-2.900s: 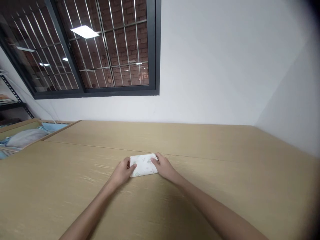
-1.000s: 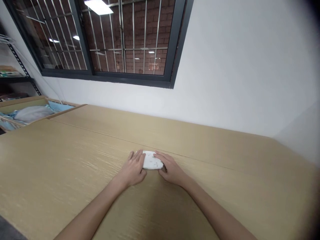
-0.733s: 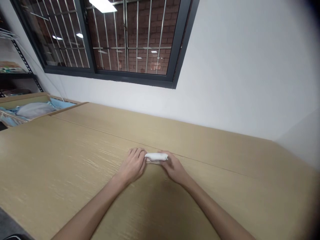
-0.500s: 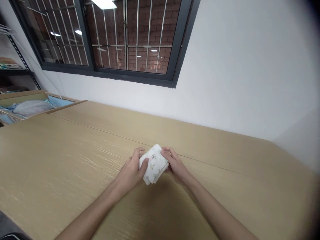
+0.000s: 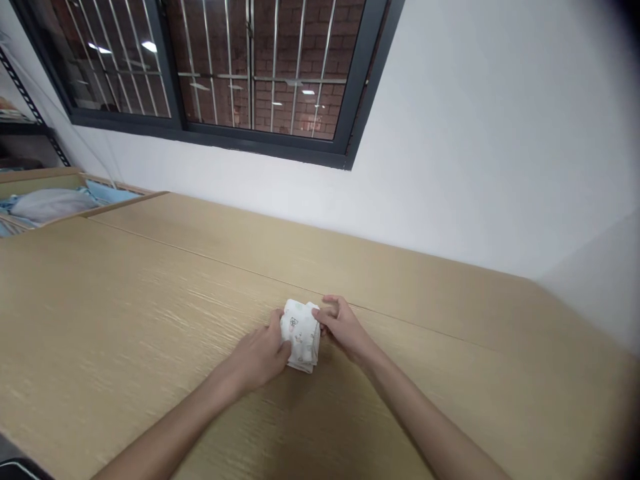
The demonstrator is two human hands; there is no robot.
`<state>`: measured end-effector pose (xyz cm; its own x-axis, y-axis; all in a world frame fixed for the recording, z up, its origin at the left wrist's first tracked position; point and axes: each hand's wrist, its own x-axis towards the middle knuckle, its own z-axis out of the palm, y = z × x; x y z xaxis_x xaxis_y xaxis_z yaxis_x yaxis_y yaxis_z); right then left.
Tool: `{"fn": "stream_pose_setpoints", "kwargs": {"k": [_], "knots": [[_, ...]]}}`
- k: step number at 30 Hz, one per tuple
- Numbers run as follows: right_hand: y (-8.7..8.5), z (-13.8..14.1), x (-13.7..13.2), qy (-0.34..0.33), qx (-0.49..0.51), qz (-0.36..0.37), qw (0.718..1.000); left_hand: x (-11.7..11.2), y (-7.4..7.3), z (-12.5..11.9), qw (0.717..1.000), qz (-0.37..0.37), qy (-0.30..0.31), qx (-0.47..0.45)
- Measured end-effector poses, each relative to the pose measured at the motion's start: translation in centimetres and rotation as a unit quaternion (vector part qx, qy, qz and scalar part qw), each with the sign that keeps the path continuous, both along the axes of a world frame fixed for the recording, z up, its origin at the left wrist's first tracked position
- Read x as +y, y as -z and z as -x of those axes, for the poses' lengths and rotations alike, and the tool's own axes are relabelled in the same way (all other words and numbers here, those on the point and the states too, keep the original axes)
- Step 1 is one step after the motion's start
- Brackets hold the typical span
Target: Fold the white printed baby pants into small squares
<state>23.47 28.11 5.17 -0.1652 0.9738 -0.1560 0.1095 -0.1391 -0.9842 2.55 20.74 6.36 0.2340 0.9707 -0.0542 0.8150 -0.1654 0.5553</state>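
Note:
A small folded white cloth (image 5: 301, 335) printed with little figures lies close to the tabletop (image 5: 150, 300), its layers showing along the lower and right edges. My left hand (image 5: 265, 350) grips it by the left side, thumb near the lower corner and fingers partly hidden at the edge. At the upper right corner, my right hand (image 5: 343, 327) pinches the cloth between the thumb and fingers that are partly out of sight; its index finger sticks out beyond the cloth.
To the far left stands a wooden bin (image 5: 45, 220) holding blue cloths and a pale bundle (image 5: 53, 203). A metal shelf (image 5: 30, 127) rises behind it. Along the table's back runs a white wall (image 5: 450, 147) with a dark-framed barred window (image 5: 260, 73).
The cloth has come down towards the tabletop and slightly left, and turned more upright in view. Both hands moved with it, and my right hand's fingers sit farther out on its edge.

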Motion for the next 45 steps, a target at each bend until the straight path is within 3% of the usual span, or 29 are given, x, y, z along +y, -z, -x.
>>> {"fn": "stream_pose_setpoints", "kwargs": {"k": [3,6,8,10,12,15,18,22,30,34,36,39,42,45], "knots": [[0.7,0.0,0.3,0.033,-0.077,-0.120,0.989,0.1,0.1,-0.2,0.992,-0.041,-0.023,0.115],[0.1,-0.2,-0.2,0.006,-0.174,-0.289,0.941,-0.4,-1.0,-0.3,0.984,-0.131,0.001,0.120],[-1.0,-0.3,-1.1,-0.072,-0.220,-0.373,0.899,-1.1,-1.8,-0.5,0.975,-0.187,0.084,0.082],[-2.2,-0.3,-2.3,-0.165,-0.250,-0.411,0.861,-1.7,-2.2,-0.8,0.962,-0.200,0.176,0.052],[-3.0,-0.1,-3.4,-0.251,-0.263,-0.425,0.829,-2.3,-1.8,-1.4,0.953,-0.181,0.239,0.047],[-3.1,0.4,-4.3,-0.357,-0.252,-0.415,0.798,-2.6,-0.3,-2.2,0.946,-0.159,0.274,0.070],[-1.9,0.6,-4.1,-0.393,-0.255,-0.378,0.798,-2.7,0.6,-2.6,0.948,-0.173,0.259,0.072],[-0.2,0.2,-2.5,-0.388,-0.294,-0.384,0.785,-2.7,0.3,-2.5,0.949,-0.136,0.263,0.106],[1.7,-1.2,0.4,-0.264,-0.376,-0.429,0.778,-2.4,-0.1,-2.1,0.948,-0.146,0.272,0.081],[2.7,-1.6,0.6,-0.230,-0.365,-0.411,0.803,-1.8,-1.0,-1.2,0.958,-0.139,0.249,0.014],[3.0,-1.8,0.6,-0.194,-0.350,-0.391,0.829,-1.3,-1.4,-0.5,0.964,-0.159,0.212,-0.011],[3.1,-1.9,0.5,-0.144,-0.336,-0.378,0.851,-0.3,-1.6,0.4,0.976,-0.184,0.115,0.024],[2.9,-1.9,0.3,-0.119,-0.337,-0.386,0.850,0.5,-1.6,0.9,0.984,-0.159,0.007,0.080],[2.6,-1.7,0.0,-0.107,-0.342,-0.396,0.845,0.9,-1.6,1.0,0.984,-0.114,-0.057,0.123]]}}
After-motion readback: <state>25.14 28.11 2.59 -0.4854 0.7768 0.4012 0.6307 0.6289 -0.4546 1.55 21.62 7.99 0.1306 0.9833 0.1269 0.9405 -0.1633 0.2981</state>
